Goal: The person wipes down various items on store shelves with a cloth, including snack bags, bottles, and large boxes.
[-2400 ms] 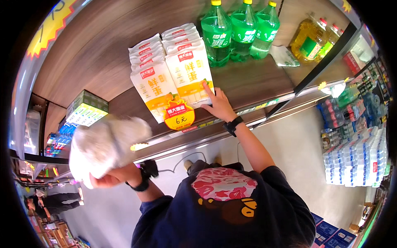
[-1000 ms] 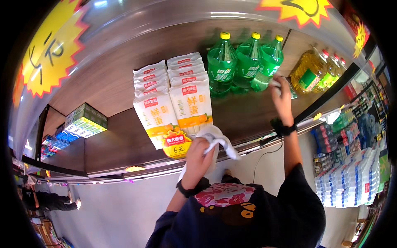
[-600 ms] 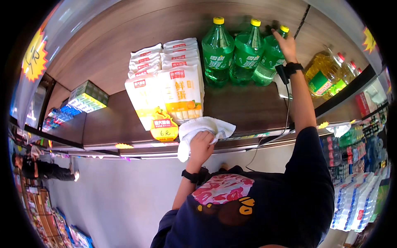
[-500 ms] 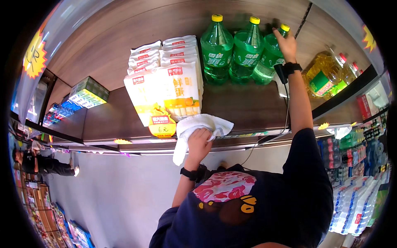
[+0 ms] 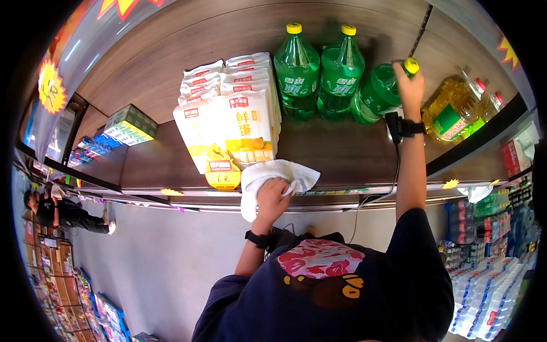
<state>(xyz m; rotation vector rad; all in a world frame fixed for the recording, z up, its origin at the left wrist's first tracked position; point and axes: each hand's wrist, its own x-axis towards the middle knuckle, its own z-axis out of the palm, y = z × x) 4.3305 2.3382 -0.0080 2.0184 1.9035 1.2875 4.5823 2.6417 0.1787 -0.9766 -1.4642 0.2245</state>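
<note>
My right hand (image 5: 409,91) grips the neck of a large green soda bottle (image 5: 376,94) just under its yellow cap. The bottle leans to the right, its base low on the brown shelf (image 5: 319,145). To its left stand two more green soda bottles (image 5: 341,85), upright side by side. At the shelf's front edge my left hand (image 5: 272,196) is closed on a white cloth (image 5: 290,171), which spreads over the edge. Directly behind the cloth are white and yellow bags of packaged bread (image 5: 245,128) in two rows, with a round yellow price tag (image 5: 222,174) in front.
Cooking oil bottles (image 5: 456,114) stand beyond a dark shelf divider on the right. Small green boxes (image 5: 131,131) sit at the left. A black cable (image 5: 395,165) hangs from my right wrist. Packs of bottled water (image 5: 484,290) are stacked lower right; another person (image 5: 68,211) stands far left.
My right hand has drawn the third bottle's top right and toward me, so it now tilts more. My left hand stays on the cloth with little movement.
</note>
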